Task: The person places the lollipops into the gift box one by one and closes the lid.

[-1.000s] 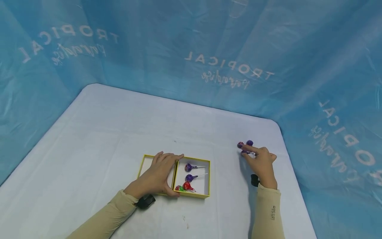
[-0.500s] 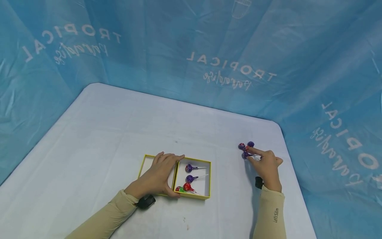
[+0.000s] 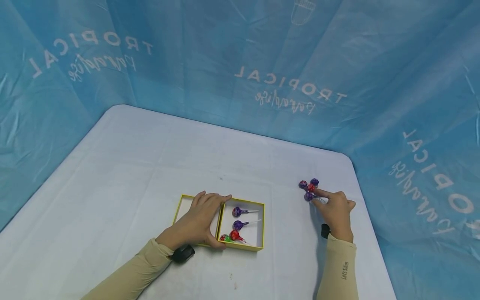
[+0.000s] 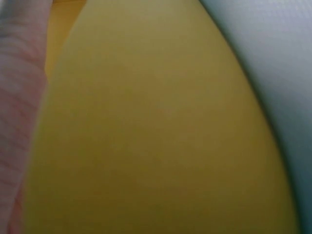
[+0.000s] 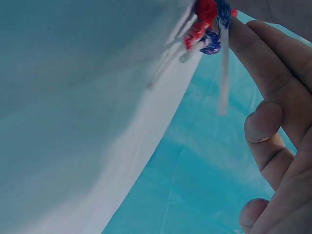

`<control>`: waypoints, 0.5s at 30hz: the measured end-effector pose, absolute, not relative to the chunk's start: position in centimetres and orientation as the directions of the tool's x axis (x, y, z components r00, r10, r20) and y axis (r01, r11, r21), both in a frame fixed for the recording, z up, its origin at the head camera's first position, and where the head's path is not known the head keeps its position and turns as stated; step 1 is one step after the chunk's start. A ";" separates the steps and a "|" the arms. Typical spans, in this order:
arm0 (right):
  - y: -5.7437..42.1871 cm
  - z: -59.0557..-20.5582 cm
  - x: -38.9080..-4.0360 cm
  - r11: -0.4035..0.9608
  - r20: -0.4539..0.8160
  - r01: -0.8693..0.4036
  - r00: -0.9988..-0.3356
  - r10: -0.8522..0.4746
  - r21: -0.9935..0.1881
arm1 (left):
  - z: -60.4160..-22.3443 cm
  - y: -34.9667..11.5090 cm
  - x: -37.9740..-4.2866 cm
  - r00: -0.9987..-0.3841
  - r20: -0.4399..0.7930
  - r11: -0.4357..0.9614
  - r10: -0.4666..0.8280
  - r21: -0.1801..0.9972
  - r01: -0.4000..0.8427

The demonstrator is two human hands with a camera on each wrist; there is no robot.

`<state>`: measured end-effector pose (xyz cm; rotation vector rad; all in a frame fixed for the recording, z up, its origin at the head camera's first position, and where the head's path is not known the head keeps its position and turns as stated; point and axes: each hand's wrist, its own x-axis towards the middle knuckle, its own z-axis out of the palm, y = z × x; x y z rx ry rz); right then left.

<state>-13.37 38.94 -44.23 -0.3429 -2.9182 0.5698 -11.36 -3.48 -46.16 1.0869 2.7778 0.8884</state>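
Gripping the left end of the yellow-edged box [image 3: 243, 247], the left hand [image 3: 200, 218] has its thumb at the near wall and forefinger at the far one. Box lies on a white-covered table [image 3: 131, 166], a second yellow-edged tray [image 3: 185, 205] against its left side, mostly under that hand; whether the two are joined, cannot tell. Inside the box, far to near: a purple-and-red lollipop [image 3: 236, 211], a dark purple lollipop [image 3: 238, 225], then a red lollipop [image 3: 234, 235] next to a green-and-red lollipop [image 3: 225, 238] in the near left corner. First two have white sticks pointing toward the box's right wall. Well right of the box and a little beyond it — a tight cluster of four more: a red-blue lollipop [image 3: 303, 184], a violet lollipop [image 3: 314, 182], a bright red lollipop [image 3: 311, 188] between, and nearest the box's level a blue-purple lollipop [image 3: 308, 196]. Right hand [image 3: 334, 210], also right of the box, pinches this last one by its stick end, thumb and forefinger together, other fingers loosely bent. Blue curtain [image 3: 202, 62] behind the box, mirrored lettering on it.
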 end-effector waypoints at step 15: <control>37.9 -44.9 -13.6 0.926 0.150 0.144 -0.967 0.207 -0.349 | -46.3 -3.6 -11.4 -0.761 0.162 0.599 0.628 0.525 0.605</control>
